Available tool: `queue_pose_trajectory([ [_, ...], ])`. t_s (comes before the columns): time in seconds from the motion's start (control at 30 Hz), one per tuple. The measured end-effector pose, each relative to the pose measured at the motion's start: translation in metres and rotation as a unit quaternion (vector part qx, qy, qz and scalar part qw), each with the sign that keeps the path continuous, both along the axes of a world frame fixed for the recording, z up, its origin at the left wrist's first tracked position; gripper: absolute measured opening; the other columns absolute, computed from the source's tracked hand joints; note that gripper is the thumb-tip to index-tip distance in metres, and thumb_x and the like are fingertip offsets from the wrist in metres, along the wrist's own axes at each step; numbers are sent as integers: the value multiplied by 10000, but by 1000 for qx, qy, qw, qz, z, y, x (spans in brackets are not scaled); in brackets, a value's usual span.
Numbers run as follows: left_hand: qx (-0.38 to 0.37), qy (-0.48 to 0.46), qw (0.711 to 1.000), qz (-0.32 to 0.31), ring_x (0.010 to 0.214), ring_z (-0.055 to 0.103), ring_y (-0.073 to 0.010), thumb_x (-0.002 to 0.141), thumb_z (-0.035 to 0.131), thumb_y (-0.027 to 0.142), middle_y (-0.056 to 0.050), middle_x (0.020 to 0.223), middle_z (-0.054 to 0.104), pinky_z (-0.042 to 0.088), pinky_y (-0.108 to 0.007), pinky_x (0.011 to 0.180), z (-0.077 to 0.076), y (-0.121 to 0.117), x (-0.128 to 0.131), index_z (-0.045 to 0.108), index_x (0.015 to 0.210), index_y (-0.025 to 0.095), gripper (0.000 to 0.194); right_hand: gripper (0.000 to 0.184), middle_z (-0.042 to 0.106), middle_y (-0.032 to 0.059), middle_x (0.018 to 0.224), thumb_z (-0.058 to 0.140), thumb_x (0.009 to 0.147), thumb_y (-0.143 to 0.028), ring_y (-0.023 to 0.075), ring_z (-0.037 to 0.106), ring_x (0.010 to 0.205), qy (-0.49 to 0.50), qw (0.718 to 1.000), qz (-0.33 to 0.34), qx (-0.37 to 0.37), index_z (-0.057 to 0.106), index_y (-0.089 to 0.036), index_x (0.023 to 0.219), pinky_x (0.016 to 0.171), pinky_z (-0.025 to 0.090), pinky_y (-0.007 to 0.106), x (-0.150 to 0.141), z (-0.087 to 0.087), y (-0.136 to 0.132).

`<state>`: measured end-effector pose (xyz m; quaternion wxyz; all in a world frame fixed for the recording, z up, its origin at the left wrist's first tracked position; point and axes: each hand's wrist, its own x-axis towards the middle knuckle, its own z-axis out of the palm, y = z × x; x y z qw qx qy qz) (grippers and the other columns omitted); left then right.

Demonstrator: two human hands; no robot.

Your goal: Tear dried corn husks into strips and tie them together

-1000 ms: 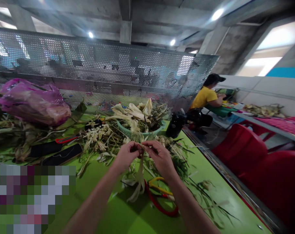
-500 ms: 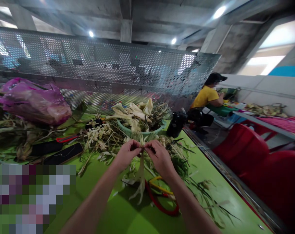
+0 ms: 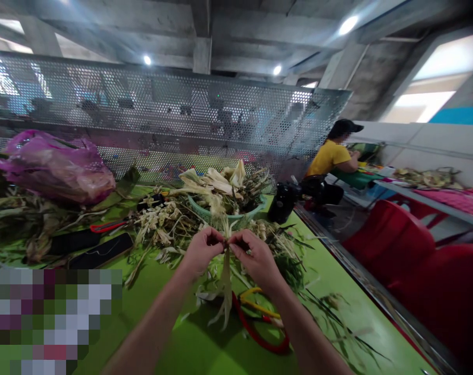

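Between the fingertips of my left hand (image 3: 203, 250) and my right hand (image 3: 252, 253) is a bundle of pale dried husk strips (image 3: 226, 278). Both hands pinch it at its middle, nearly touching each other. Frayed ends fan out above the fingers, and longer strips hang down below. Scissors with red handles (image 3: 255, 336) lie on the green table (image 3: 205, 349) under my right forearm, beside a yellow-handled tool (image 3: 255, 297). Just beyond my hands stands a light green basket (image 3: 240, 217) heaped with dried husks (image 3: 216, 182). Whether a thread is at the pinch point cannot be seen.
Dried plant scraps (image 3: 164, 224) spread left of the basket, near a red cutter (image 3: 108, 225) and a dark phone (image 3: 101, 251). A purple plastic bag (image 3: 52, 169) sits far left. A black container (image 3: 282, 202) stands right. Red chairs (image 3: 388, 234) and a person in yellow (image 3: 330, 156) are beyond the edge.
Both hands keep their pinch on the husk bundle, with the fingers shifting slightly. The whole view has moved a little, so things appear slightly lower.
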<state>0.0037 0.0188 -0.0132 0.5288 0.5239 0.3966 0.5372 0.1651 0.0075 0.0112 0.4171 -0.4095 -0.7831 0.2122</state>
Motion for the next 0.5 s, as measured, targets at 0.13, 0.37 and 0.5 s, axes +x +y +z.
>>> queue_pose_trajectory([
  [0.13, 36, 41, 998, 12, 673, 519, -95, 654, 628, 146, 18, 723, 577, 403, -220, 659, -2, -1, 0, 572, 765, 146, 124, 113, 609, 31, 849, 541, 826, -177, 150, 561, 722, 20, 1000, -14, -8, 615, -194, 910, 656, 446, 257, 1, -6, 3],
  [0.37, 85, 80, 992, 40, 670, 536, -101, 649, 586, 95, 14, 713, 588, 423, -220, 653, 4, -3, 2, 576, 760, 151, 125, 55, 605, 14, 761, 585, 780, -152, 152, 564, 685, -22, 998, -62, 27, 617, -191, 799, 651, 431, 255, -1, -8, 3],
  [0.5, 90, 114, 988, 59, 665, 559, -109, 651, 569, 85, 9, 702, 598, 443, -229, 656, 9, -7, 4, 584, 754, 156, 126, 46, 590, 19, 751, 573, 780, -149, 164, 560, 701, -52, 995, -78, 44, 595, -189, 772, 654, 417, 263, -2, -6, 1],
])
